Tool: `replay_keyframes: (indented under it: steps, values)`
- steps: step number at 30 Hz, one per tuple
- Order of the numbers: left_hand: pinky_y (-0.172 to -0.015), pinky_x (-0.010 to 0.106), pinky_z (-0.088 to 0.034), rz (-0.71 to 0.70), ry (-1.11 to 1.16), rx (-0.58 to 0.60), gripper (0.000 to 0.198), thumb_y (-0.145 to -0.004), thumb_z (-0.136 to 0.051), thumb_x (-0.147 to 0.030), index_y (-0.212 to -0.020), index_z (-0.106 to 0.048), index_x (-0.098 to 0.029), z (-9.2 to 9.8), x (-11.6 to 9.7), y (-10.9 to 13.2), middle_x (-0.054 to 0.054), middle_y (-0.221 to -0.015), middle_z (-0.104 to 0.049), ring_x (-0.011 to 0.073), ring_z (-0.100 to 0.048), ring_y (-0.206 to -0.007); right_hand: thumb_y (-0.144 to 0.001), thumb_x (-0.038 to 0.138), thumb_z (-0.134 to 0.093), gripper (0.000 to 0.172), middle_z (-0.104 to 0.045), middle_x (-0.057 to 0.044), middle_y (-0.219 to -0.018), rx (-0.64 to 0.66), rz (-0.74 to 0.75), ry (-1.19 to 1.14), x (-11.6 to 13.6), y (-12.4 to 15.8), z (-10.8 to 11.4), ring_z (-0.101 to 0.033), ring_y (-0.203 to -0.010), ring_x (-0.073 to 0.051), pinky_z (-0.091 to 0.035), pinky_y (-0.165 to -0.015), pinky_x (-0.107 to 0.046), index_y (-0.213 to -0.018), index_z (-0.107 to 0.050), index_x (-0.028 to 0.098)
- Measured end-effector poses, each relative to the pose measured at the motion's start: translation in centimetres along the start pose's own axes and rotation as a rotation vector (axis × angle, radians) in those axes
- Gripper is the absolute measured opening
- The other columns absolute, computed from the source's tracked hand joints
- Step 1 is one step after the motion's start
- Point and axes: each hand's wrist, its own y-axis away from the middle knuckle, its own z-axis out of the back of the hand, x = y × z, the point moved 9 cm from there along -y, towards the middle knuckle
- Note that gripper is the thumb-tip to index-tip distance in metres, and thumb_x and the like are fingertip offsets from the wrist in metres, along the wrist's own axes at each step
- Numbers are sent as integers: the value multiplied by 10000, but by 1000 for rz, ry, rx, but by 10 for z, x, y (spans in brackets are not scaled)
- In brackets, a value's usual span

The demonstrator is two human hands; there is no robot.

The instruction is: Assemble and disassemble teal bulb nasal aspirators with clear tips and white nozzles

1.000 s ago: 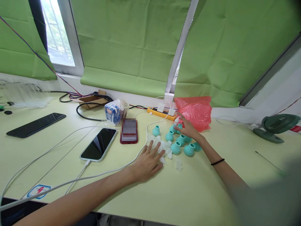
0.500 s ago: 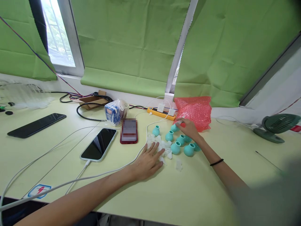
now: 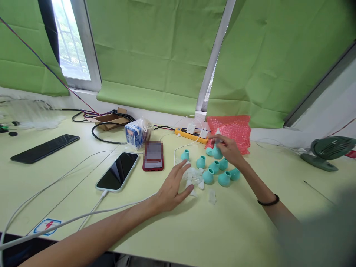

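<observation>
My right hand (image 3: 229,148) is closed around the upper part of a small teal vase (image 3: 217,153), with a translucent white tip showing above the fingers. Its neck is hidden by those fingers. Several more teal vases (image 3: 208,176) with round bellies and narrow necks stand on the table in a loose group, and one beside the held vase seems to lie on its side. My left hand (image 3: 172,187) is open, fingers spread, at the left edge of a pile of translucent plastic pieces (image 3: 196,177). One such piece (image 3: 212,196) lies apart, nearer to me.
A red bubble-wrap bag (image 3: 236,131) and a yellow power strip (image 3: 185,133) lie behind the vases. Left are a dark red phone (image 3: 152,157), a charging phone (image 3: 118,171) and a wrapped tissue pack (image 3: 134,133). White cable (image 3: 122,206) crosses under my left arm. A green fan (image 3: 330,148) stands right.
My right hand has drawn slightly right and now has a teal vase in its grip, upright. My left hand has eased off the plastic pieces, its fingers lifted.
</observation>
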Motion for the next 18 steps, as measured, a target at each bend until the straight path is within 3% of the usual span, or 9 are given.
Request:
replay_keyframes:
  steps: [2, 4, 7, 9, 12, 14, 15, 18]
  values:
    - [-967, 392, -267, 20, 144, -103, 588, -765, -485, -294, -1268, -193, -205, 11, 0, -1, 96, -1319, -271, 222, -307, -1168, -745, 170, -403, 330, -574, -35, -889, 311, 79, -84, 32, 15, -25, -540, -791, -164, -454, -655, -285, -1056, -504, 217]
    - [-923, 376, -329, 79, 294, -132, 646, -733, -535, -303, -1271, -189, -209, 10, 4, 0, 101, -1287, -324, 229, -372, -1118, -769, 227, -430, 375, -554, -36, -1003, 450, 177, -144, 71, 35, -37, -528, -865, -168, -451, -699, -289, -1144, -437, 245]
    - [-824, 326, -409, 170, 454, -141, 569, -748, -516, -307, -1241, -251, -207, 2, 12, 2, 88, -1198, -428, 216, -453, -1024, -781, 278, -447, 442, -559, -28, -1025, 464, 261, -84, 112, 51, -43, -538, -845, -166, -434, -719, -304, -1212, -348, 290]
    - [-737, 283, -437, 230, 488, -186, 448, -775, -472, -309, -1182, -324, -193, 1, 20, 5, 70, -1087, -499, 191, -500, -917, -760, 331, -482, 517, -596, -23, -932, 439, 288, -32, 118, 46, -43, -554, -791, -171, -435, -680, -299, -1241, -296, 291]
    - [-673, 252, -424, 312, 454, -270, 315, -784, -449, -310, -1061, -398, -170, 6, 31, 8, 42, -925, -541, 161, -505, -791, -795, 384, -414, 482, -614, -25, -815, 296, 181, -4, 81, 6, -32, -568, -763, -154, -432, -672, -271, -1237, -299, 231]
    - [-655, 239, -404, 328, 404, -286, 257, -777, -455, -293, -998, -419, -167, 10, 33, 9, 20, -849, -536, 145, -487, -738, -819, 381, -368, 411, -601, -55, -857, 260, -44, 197, 25, -24, -31, -564, -778, -153, -422, -690, -266, -1180, -374, 183]
    - [-645, 231, -393, 315, 380, -278, 237, -771, -461, -279, -977, -425, -168, 11, 31, 9, 10, -824, -528, 139, -476, -720, -805, 380, -401, 397, -592, -63, -891, 336, -204, 339, -10, -33, -37, -555, -809, -163, -416, -697, -267, -1145, -404, 175]
    - [-623, 212, -366, 251, 325, -236, 198, -756, -470, -242, -938, -442, -170, 11, 21, 8, -11, -775, -504, 126, -446, -685, -739, 320, -539, 284, -593, -93, -815, 492, -365, 422, -71, -40, -55, -559, -740, -184, -432, -640, -288, -911, -547, 94]
